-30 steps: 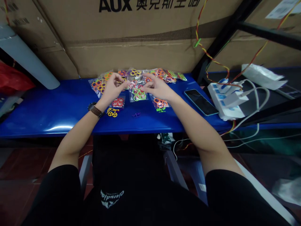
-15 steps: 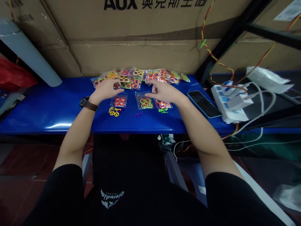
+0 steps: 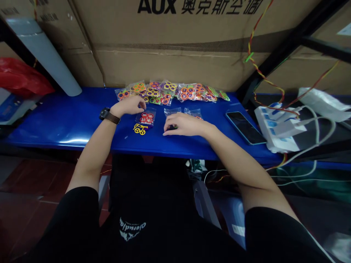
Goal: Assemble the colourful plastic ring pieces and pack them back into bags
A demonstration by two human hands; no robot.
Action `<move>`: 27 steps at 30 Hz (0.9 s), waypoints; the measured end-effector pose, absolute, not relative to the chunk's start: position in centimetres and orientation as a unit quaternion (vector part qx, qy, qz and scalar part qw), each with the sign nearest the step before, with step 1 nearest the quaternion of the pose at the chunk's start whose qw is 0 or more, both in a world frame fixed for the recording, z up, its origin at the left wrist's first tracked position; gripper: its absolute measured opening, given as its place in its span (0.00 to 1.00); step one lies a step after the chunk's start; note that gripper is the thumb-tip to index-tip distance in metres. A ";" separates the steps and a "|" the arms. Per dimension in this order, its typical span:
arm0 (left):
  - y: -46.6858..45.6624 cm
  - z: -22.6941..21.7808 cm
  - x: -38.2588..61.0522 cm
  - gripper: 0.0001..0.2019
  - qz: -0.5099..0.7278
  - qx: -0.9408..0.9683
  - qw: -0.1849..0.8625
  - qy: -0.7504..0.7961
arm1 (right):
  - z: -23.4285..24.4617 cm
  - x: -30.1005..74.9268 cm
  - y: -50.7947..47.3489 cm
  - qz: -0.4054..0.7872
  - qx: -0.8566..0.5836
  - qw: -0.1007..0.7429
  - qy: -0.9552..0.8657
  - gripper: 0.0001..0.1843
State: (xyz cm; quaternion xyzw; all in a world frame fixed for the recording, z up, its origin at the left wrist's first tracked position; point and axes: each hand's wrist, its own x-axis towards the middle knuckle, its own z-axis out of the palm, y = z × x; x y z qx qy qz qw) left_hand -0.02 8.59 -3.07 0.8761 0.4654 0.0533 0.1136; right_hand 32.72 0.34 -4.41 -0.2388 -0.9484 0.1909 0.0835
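My left hand (image 3: 132, 105) hovers over the upper edge of a clear bag of red rings (image 3: 147, 117), its fingers loosely bent with nothing visible in them. Just below that bag lies a yellow plastic bicycle-shaped piece (image 3: 140, 129), with a bit of purple beside it. Palm down, my right hand (image 3: 183, 124) is low over the table, thumb and fingers brought together at the tips. Whatever they pinch is hidden. Behind it, two clear bags show in part: one on the left (image 3: 172, 111) and one on the right (image 3: 194, 112).
Several bags of coloured rings (image 3: 188, 93) line the back of the blue table (image 3: 90, 120), against a large cardboard box (image 3: 170, 65). To the right are a phone (image 3: 246, 128) and a power strip (image 3: 276, 131) with cables. A grey tube (image 3: 46, 58) leans at left.
My right hand has come down toward the table's front edge, covering the green-ring bag and the spot of the small purple piece. My left hand has stayed near the red-ring bag. The view has shifted slightly.
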 end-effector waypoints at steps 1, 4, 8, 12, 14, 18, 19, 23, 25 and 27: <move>8.6 -3.1 0.1 0.15 0.055 0.875 0.115 0.467 | -4.3 33.0 0.6 0.192 -0.239 0.086 -0.948 0.21; 8.5 -3.2 0.2 0.13 0.071 0.872 0.117 0.469 | -3.9 33.6 0.8 0.194 -0.243 0.105 -0.945 0.21; 8.7 -3.3 0.2 0.12 0.096 0.877 0.118 0.456 | -3.5 32.0 -0.1 0.193 -0.267 0.136 -0.934 0.21; 8.7 -3.6 0.3 0.12 0.109 0.877 0.129 0.450 | -3.8 27.5 -1.5 0.105 -0.312 0.161 -0.931 0.20; 8.7 -3.7 0.4 0.13 0.117 0.878 0.134 0.444 | -4.1 25.2 -1.9 0.074 -0.324 0.151 -0.931 0.18; 8.6 -3.8 0.4 0.13 0.124 0.878 0.144 0.439 | -4.9 22.5 -1.9 0.071 -0.345 0.112 -0.929 0.13; 8.6 -3.7 0.4 0.13 0.123 0.878 0.145 0.439 | -5.1 22.3 -1.8 0.079 -0.346 0.109 -0.928 0.12; 8.5 -3.6 0.4 0.13 0.121 0.878 0.145 0.439 | -5.7 22.4 -1.6 0.118 -0.338 0.130 -0.924 0.10; 8.5 -3.6 0.5 0.14 0.126 0.875 0.154 0.442 | -5.9 22.5 -1.8 0.134 -0.333 0.143 -0.923 0.11; 8.7 -3.7 0.5 0.15 0.128 0.869 0.167 0.448 | -6.0 22.4 -2.0 0.141 -0.329 0.149 -0.922 0.11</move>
